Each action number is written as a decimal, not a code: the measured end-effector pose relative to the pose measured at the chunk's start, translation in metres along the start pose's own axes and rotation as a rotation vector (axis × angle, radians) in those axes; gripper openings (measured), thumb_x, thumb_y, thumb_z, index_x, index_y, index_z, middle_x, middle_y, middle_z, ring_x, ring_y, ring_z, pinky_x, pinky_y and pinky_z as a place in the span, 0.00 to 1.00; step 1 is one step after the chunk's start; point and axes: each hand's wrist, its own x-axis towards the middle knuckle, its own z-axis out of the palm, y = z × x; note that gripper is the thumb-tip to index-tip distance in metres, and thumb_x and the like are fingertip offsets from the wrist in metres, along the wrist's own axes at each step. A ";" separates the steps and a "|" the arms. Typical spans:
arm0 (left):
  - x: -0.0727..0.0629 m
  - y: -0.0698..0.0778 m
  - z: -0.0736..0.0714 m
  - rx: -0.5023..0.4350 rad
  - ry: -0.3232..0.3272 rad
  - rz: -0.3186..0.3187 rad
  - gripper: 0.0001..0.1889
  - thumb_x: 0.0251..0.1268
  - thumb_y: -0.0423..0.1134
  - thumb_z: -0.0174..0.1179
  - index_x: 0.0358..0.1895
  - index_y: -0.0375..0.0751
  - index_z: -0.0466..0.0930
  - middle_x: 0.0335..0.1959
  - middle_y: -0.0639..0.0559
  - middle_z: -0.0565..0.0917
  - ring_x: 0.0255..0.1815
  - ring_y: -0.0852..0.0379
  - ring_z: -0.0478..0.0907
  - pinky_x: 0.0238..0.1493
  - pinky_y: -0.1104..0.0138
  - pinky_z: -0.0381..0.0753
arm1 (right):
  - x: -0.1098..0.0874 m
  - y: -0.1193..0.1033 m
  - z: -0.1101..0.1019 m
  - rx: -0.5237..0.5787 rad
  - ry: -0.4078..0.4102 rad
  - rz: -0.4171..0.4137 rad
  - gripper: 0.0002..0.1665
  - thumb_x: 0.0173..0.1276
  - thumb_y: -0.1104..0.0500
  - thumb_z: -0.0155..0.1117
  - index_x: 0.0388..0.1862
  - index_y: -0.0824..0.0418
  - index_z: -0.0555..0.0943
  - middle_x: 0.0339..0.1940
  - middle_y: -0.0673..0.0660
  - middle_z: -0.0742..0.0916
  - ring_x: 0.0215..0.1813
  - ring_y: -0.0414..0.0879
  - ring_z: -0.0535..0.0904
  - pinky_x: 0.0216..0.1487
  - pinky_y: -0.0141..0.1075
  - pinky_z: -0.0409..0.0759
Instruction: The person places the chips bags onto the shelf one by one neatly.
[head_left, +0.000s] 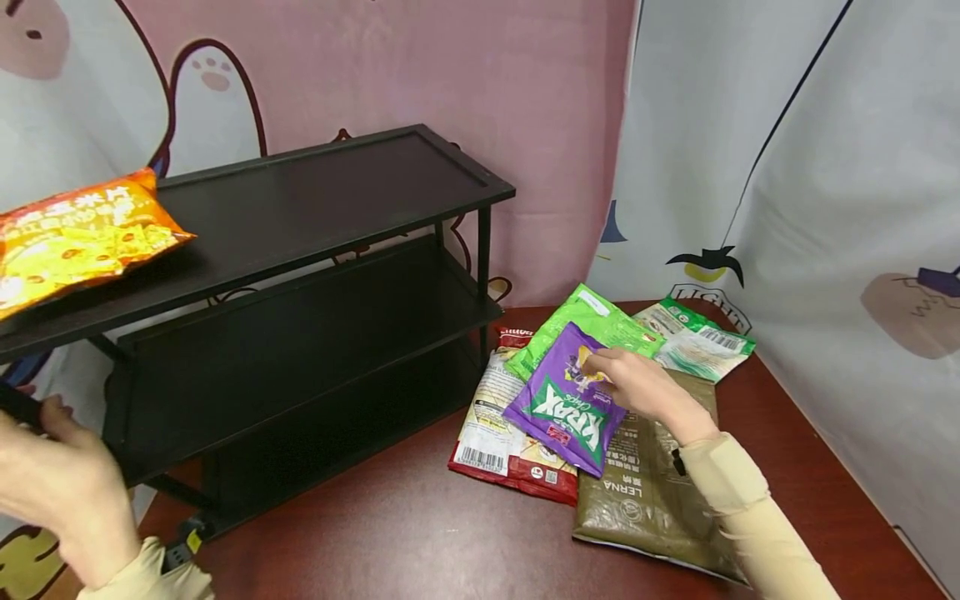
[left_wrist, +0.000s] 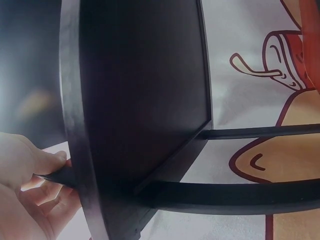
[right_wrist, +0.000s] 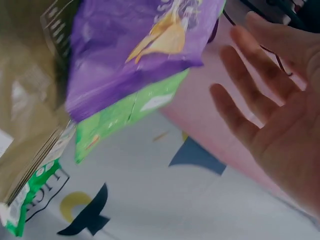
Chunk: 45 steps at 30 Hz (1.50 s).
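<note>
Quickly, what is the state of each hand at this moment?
Left hand: closed, holding a black shelf post.
Right hand: open, holding nothing, beside the purple chips bag.

The left hand (head_left: 63, 479) grips the black rack (head_left: 322, 200) at its left end; the right hand (head_left: 648, 385) is over a purple KRAX bag (head_left: 557, 408) atop other packets (head_left: 611, 323), toward the tabletop's (head_left: 390, 525) far right corner.

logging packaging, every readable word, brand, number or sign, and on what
"KRAX": purple foil snack bag
"Chips": same bag
"LERNA": olive-brown plastic bag
"LIGHT": pale grey fabric backdrop
Too blurred or small: remaining print, including glossy orange bag, red-and-white bag, bright green bag, green-and-white bag
</note>
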 end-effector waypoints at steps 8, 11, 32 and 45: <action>0.001 0.001 0.001 0.008 -0.030 -0.023 0.24 0.70 0.51 0.45 0.69 0.59 0.65 0.66 0.39 0.70 0.67 0.38 0.64 0.67 0.47 0.57 | 0.036 -0.007 0.022 -0.123 -0.047 -0.134 0.28 0.50 0.67 0.73 0.52 0.60 0.79 0.49 0.58 0.85 0.55 0.57 0.77 0.54 0.52 0.76; 0.001 0.000 0.002 0.008 -0.027 -0.037 0.24 0.69 0.49 0.47 0.68 0.57 0.66 0.68 0.43 0.70 0.69 0.39 0.63 0.69 0.48 0.56 | 0.043 -0.009 0.030 -0.185 -0.143 -0.111 0.30 0.52 0.66 0.72 0.57 0.57 0.78 0.55 0.57 0.84 0.60 0.59 0.74 0.59 0.54 0.72; 0.001 0.003 -0.001 0.003 -0.022 -0.036 0.24 0.70 0.50 0.46 0.68 0.58 0.66 0.67 0.41 0.69 0.68 0.38 0.63 0.69 0.47 0.56 | 0.041 -0.004 0.023 -0.251 0.037 -0.053 0.12 0.52 0.65 0.70 0.26 0.51 0.76 0.27 0.49 0.80 0.26 0.46 0.78 0.21 0.37 0.73; 0.002 0.002 -0.002 0.002 -0.016 -0.045 0.23 0.69 0.49 0.47 0.66 0.54 0.69 0.65 0.38 0.71 0.67 0.37 0.64 0.67 0.46 0.57 | 0.034 0.004 0.016 -0.003 0.004 0.229 0.05 0.59 0.64 0.65 0.30 0.62 0.77 0.24 0.56 0.82 0.28 0.50 0.78 0.30 0.43 0.76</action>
